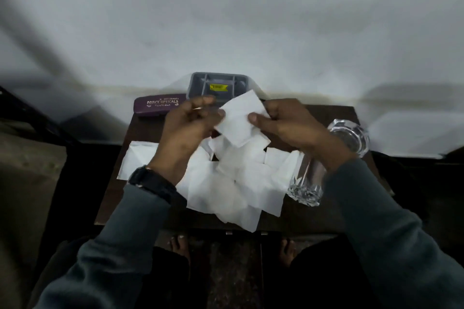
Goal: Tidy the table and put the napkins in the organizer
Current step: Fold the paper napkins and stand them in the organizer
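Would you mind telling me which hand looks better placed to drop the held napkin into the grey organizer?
Probably the left hand: its fingertips pinch the napkin right in front of the organizer. The right hand also grips it, but sits farther aside, beside the glass.

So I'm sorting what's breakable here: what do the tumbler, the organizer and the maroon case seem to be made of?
The tumbler looks like clear cut glass: transparent, with faceted glints at base and rim. The organizer seems to be moulded grey plastic, matt, with thin dividers and a yellow sticker. The maroon case looks like hard plastic or leatherette with a slight sheen and printed lettering; which one I cannot tell.
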Action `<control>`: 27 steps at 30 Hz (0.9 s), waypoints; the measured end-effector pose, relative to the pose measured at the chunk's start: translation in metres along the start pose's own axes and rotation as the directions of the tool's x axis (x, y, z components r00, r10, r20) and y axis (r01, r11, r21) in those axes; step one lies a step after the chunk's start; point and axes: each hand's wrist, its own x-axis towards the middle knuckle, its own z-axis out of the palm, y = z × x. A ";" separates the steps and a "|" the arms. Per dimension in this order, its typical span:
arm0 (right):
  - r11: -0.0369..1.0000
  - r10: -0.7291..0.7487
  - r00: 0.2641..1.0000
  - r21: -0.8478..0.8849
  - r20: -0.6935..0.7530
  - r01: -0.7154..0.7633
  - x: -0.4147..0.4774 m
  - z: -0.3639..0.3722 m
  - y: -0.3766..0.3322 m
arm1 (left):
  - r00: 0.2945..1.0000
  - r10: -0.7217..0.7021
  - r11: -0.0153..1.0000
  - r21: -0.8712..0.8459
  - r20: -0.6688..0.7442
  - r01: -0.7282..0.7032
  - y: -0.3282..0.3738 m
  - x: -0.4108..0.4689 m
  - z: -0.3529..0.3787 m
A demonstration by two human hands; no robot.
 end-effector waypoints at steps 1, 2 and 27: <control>0.994 -0.026 0.999 0.109 -0.033 0.029 -0.004 -0.003 -0.009 | 0.999 -0.046 0.983 -0.180 0.008 0.046 0.006 0.001 -0.005; 0.962 -0.040 0.998 0.269 -0.046 0.051 -0.010 -0.004 -0.019 | 0.995 -0.094 0.934 -0.342 0.037 0.101 0.009 0.002 -0.010; 0.991 -0.095 0.980 0.081 -0.173 0.110 -0.010 0.060 -0.041 | 0.904 -0.062 0.541 -0.747 0.424 0.387 -0.019 -0.009 0.000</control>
